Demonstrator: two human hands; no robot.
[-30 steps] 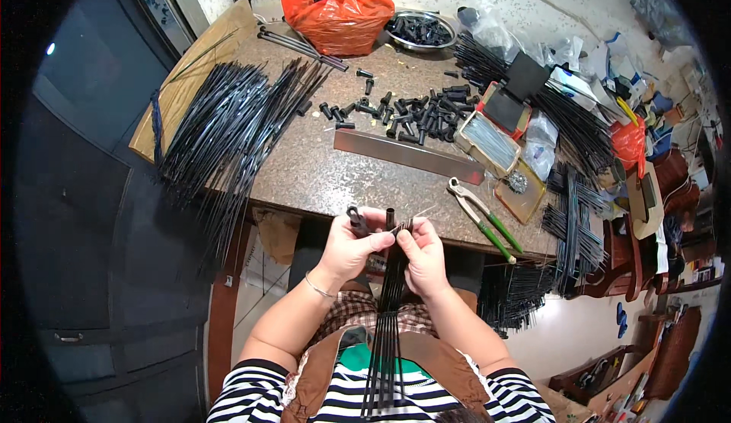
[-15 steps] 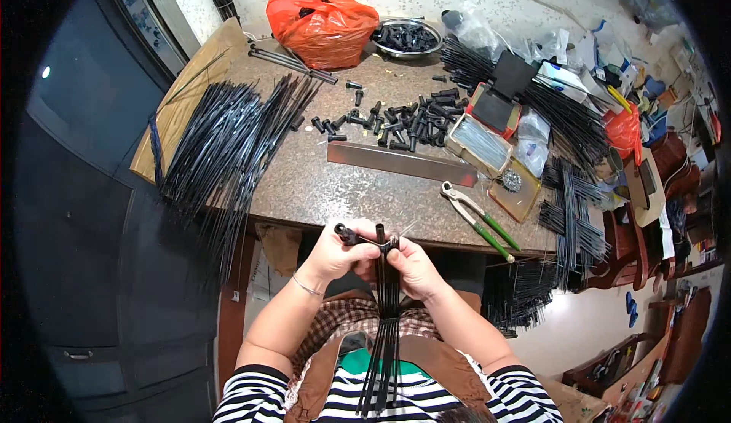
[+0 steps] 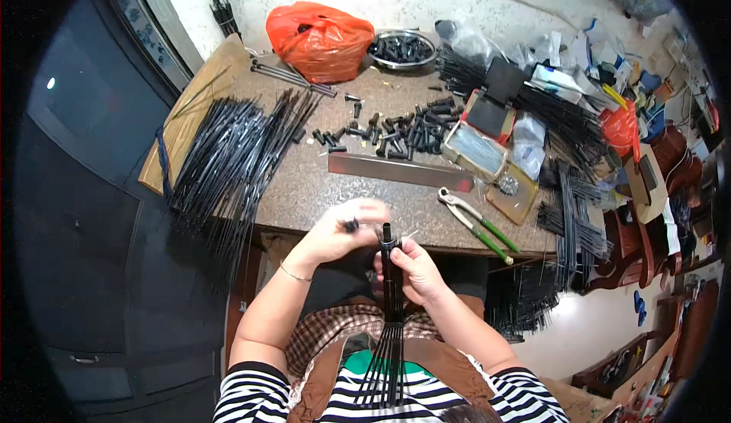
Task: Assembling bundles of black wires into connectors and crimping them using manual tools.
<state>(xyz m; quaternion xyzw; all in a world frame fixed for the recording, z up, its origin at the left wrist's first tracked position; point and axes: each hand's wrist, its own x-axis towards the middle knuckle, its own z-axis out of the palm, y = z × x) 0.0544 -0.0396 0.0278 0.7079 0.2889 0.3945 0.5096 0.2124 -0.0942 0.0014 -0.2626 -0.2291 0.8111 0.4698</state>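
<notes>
In front of my lap, a bundle of thin black umbrella ribs [image 3: 391,301] hangs around a dark tube [image 3: 387,231] that sticks up at the top. My right hand [image 3: 416,269] grips the bundle just below its upper end, thumb across the ribs. Thin wire ends [image 3: 411,234] show beside that thumb. To the left of the tube top is my left hand [image 3: 341,229], its fingers smeared by motion. A small black tubular plastic part [image 3: 351,225] sits in its palm. Farther down, the ribs fan out toward my striped shirt.
Green-handled pincers [image 3: 476,225] and a long metal bar [image 3: 396,170] lie on the table [image 3: 297,202]. Behind are loose black parts [image 3: 415,130], an orange bag [image 3: 320,42] and a metal bowl [image 3: 403,63]. Many dark ribs [image 3: 221,149] overhang the left edge; an open box [image 3: 476,149] stands right.
My left hand has come off the bundle's top, its fingers lifting up and away from the tube. My right hand keeps its hold. The view has shifted slightly.
</notes>
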